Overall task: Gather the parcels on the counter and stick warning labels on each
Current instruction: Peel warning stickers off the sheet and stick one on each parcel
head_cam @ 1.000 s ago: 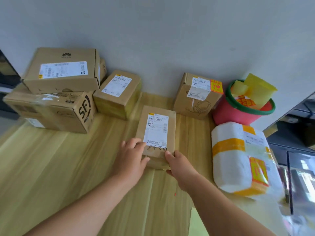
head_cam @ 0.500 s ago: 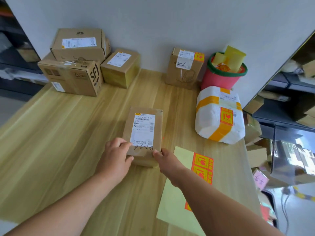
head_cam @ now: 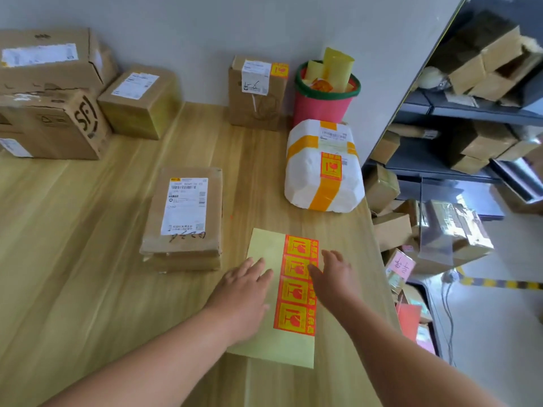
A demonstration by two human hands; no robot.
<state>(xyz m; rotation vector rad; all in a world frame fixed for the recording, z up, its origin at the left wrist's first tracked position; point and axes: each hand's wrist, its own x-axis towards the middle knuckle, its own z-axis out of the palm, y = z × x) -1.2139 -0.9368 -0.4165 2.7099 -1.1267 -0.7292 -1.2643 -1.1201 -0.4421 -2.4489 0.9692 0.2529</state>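
A flat brown parcel (head_cam: 183,218) with a white shipping label lies mid-counter, free of both hands. Just right of it lies a pale yellow backing sheet (head_cam: 264,251) carrying a column of several orange-red warning labels (head_cam: 296,284). My left hand (head_cam: 244,289) rests flat on the sheet's left part, fingers apart. My right hand (head_cam: 333,277) hovers at the labels' right edge, fingers spread, thumb touching a label. A white wrapped parcel (head_cam: 308,177) with orange tape and a small upright box (head_cam: 258,95) each carry a warning label.
Stacked brown boxes (head_cam: 50,98) and a smaller box (head_cam: 138,104) stand at the back left. A pink bucket (head_cam: 323,105) with yellow sheets sits against the wall. The counter's right edge (head_cam: 382,259) drops to shelves and piled boxes on the floor.
Both hands pulled the flat parcel towards me, then let go of it and moved right onto the label sheet. The view tilted down and right.
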